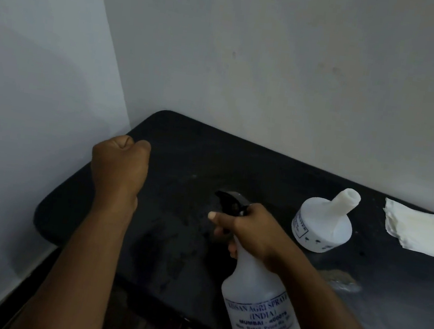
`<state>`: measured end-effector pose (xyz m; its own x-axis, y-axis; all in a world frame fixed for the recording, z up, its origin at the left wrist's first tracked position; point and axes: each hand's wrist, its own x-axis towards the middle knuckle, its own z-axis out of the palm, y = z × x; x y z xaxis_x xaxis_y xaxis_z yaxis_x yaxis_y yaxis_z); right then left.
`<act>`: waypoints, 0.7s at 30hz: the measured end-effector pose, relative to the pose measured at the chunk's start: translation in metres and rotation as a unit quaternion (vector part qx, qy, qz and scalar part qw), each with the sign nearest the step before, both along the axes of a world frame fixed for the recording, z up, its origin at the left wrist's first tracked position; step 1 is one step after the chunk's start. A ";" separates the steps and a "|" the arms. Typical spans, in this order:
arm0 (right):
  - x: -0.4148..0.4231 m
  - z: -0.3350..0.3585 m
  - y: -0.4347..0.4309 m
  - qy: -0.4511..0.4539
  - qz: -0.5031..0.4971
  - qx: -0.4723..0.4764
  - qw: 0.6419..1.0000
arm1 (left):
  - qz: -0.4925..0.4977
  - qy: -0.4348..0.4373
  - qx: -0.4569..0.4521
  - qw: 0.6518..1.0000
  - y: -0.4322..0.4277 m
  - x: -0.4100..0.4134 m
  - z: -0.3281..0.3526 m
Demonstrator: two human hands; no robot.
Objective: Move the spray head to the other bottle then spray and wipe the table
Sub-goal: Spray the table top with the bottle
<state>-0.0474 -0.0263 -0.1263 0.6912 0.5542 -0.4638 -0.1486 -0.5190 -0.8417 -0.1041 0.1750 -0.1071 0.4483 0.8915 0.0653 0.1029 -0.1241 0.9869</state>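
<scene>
My right hand (pixel 250 230) grips the neck of a translucent white spray bottle (pixel 258 306) with blue lettering. The bottle is tilted, and its black spray head (pixel 232 200) points left over the black table (pixel 183 165); one finger lies along the trigger. A second white bottle (pixel 322 225) with an open neck and no head stands upright on the table, just right of my right hand. My left hand (pixel 118 164) hovers above the table's left end as a closed fist with nothing in it. A crumpled white cloth (pixel 423 230) lies at the right edge of the view.
The table sits in a corner, with pale walls (pixel 277 62) close behind it and on its left. A pale smudge (pixel 341 279) marks the tabletop near my right forearm. Dark floor shows below the table's front edge.
</scene>
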 end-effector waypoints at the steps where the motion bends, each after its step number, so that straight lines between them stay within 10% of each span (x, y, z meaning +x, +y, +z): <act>1: 0.001 0.001 0.000 -0.004 -0.002 0.002 1.000 | 0.000 -0.003 0.000 1.000 0.000 0.000 0.000; 21: -0.014 0.015 -0.003 -0.045 0.083 0.004 0.995 | 0.023 -0.032 0.012 0.999 0.002 -0.003 0.004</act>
<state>-0.0619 -0.0290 -0.1118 0.6275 0.6687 -0.3989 0.0150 -0.5226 -0.8524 -0.1073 0.1767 -0.1036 0.4012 0.9090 0.1132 0.0466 -0.1437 0.9885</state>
